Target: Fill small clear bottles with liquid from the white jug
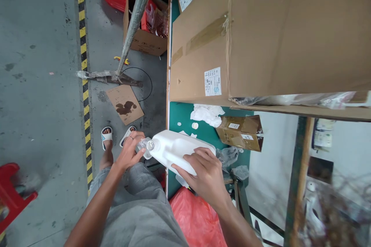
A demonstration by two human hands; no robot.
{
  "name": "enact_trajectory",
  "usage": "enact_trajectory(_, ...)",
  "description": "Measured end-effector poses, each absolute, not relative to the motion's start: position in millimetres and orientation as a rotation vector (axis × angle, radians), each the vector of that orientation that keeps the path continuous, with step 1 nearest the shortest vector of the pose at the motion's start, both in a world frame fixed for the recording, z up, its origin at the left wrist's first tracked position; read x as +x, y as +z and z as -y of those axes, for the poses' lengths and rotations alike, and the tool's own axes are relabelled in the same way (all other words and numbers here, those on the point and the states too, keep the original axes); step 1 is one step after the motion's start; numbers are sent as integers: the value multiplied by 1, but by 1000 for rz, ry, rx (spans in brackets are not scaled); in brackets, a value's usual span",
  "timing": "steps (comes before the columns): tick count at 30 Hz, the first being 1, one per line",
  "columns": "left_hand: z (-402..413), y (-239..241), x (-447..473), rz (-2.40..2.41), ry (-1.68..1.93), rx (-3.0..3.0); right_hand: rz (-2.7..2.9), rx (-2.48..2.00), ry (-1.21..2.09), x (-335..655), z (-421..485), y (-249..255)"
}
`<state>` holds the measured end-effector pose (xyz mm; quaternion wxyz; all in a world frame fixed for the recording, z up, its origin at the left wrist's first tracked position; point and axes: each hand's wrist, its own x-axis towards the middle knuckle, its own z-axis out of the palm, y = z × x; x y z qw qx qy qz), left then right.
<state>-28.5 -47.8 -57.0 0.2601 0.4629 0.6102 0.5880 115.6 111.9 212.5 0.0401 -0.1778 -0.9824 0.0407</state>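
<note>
The right hand [203, 166] clasps a white jug [174, 144] jutting past the table [177, 115], the left hand [131, 149] holding clear plastic [143, 143] at its mouth; a slack grip could drop the jug.

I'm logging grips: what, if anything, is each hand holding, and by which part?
Right hand: the white jug, by its body toward the base. Left hand: a clear plastic item, held part unclear.
</note>
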Motion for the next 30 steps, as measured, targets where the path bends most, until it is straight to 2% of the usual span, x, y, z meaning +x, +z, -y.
enact_trajectory(30, 54, -68, -31, -1641, 1580, 1207, 3066, -508, 69, 103, -106, 205)
